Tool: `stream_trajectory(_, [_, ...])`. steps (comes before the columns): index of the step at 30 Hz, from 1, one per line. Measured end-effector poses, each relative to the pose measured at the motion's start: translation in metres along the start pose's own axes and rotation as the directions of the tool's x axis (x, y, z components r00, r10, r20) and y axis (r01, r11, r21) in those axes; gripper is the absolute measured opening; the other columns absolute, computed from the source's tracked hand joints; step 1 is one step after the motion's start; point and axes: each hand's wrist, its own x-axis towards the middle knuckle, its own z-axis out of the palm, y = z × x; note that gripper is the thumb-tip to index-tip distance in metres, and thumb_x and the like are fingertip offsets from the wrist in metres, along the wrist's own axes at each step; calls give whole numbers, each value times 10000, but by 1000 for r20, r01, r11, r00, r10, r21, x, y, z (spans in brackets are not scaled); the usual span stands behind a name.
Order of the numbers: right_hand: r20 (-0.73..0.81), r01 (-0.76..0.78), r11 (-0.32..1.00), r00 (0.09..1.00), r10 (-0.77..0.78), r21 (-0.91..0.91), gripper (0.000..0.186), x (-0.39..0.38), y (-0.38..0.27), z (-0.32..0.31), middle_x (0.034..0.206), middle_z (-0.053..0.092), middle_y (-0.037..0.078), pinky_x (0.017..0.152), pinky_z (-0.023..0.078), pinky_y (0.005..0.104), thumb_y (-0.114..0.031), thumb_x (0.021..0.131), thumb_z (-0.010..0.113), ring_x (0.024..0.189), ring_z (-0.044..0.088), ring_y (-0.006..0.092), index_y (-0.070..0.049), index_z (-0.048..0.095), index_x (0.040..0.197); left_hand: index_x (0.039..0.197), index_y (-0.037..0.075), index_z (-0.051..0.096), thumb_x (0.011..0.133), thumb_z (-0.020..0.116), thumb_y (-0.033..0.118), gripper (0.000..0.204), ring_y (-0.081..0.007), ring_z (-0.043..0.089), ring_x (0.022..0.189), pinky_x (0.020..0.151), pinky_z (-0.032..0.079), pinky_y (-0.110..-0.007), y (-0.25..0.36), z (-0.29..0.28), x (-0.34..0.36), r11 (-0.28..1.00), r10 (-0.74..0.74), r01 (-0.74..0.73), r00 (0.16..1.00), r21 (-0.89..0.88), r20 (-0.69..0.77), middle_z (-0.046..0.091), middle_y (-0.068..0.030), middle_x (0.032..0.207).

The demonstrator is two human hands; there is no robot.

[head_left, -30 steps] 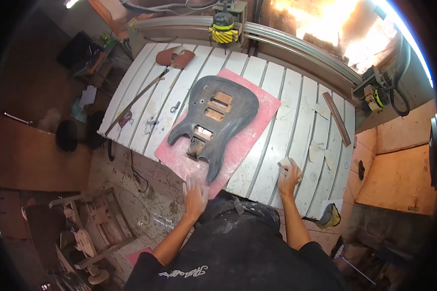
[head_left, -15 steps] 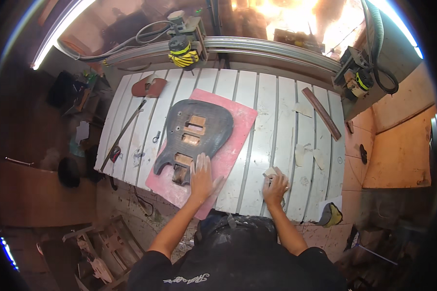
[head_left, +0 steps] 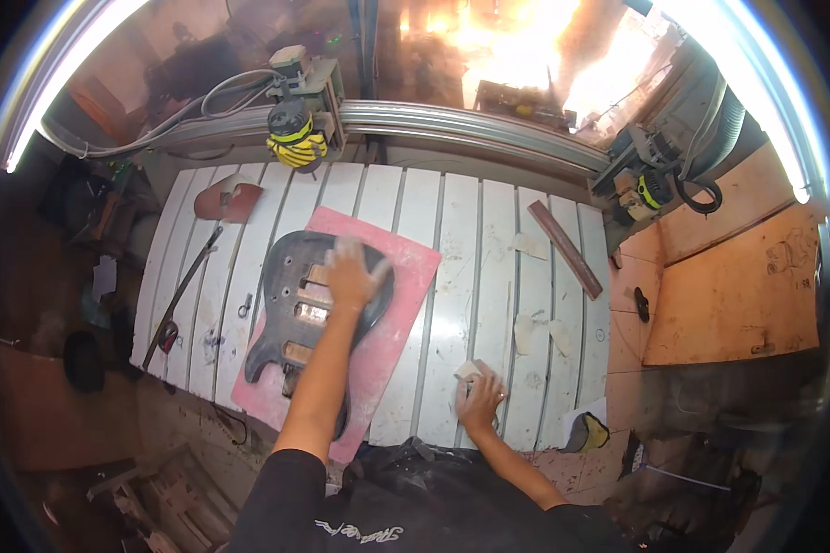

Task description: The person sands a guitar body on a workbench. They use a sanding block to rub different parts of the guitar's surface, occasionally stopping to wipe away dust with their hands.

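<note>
A dark guitar body (head_left: 277, 332) with rectangular cut-outs lies on a pink, dust-covered board (head_left: 415, 286) on the white slatted table (head_left: 447, 221). My left hand (head_left: 350, 272) is spread over the upper part of the guitar body, fingers apart and blurred by motion. My right hand (head_left: 480, 401) rests low on the table, right of the pink board, its fingers curled on a small pale piece (head_left: 467, 371), perhaps folded sandpaper.
Red-brown sanding sheets (head_left: 215, 202), a metal rod (head_left: 184, 286), pale scraps (head_left: 530, 335), a wooden strip (head_left: 564, 247) and a yellow-grey item (head_left: 587, 431) lie on the table. A rail (head_left: 470, 127) with two machine heads (head_left: 291, 134) spans behind it.
My left hand has moved up from the guitar body's near end to its upper part. My right hand still grips the pale piece. The camera's view has tilted upward.
</note>
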Motion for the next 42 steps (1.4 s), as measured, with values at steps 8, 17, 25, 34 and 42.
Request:
stream_trajectory(8, [-1,0,1000,1000,0,-9,261,-2,-2,8,1452,590,130,1057,295,574,-246,881,727,1318,499,376,-119,597,1068,1554,-34,476,983,475,761,978,-360,347,1570,1266,251,-579,-118,-9,39,903,-399,428,869,39,-292,431,-240,1651])
stream_trajectory(17, [-49,1,1000,999,-1,-1,237,-1,-2,4,1454,595,113,1046,301,569,-236,878,727,1303,509,357,-132,594,1043,1626,-39,361,963,589,622,964,-368,248,1619,1306,161,-579,30,18,-57,987,137,-131,989,89,-60,326,-225,1719])
stream_trajectory(25, [-81,35,999,996,-35,-8,255,1,-4,5,1445,609,114,1053,322,550,-231,877,732,1279,531,351,-116,607,1067,1633,-33,350,970,647,528,918,-356,248,1619,1312,192,-526,9,4,-198,986,127,-131,991,104,40,319,-214,1722])
stream_trajectory(34, [-110,14,999,994,-10,35,231,-3,1,11,1435,620,113,1059,332,545,-240,907,719,1277,547,353,-104,618,1064,1593,-94,359,981,667,381,833,-443,321,1566,1276,267,-558,-39,-19,-340,994,-110,109,993,-18,-34,333,-305,1680])
stream_trajectory(42, [-127,39,999,991,-37,12,234,-3,-3,9,1426,623,105,1058,338,548,-239,889,715,1262,552,353,-108,620,1059,1604,-131,293,937,710,395,947,-514,251,1573,1269,237,-615,-29,-17,-346,974,-225,223,970,-29,-95,241,-365,1689])
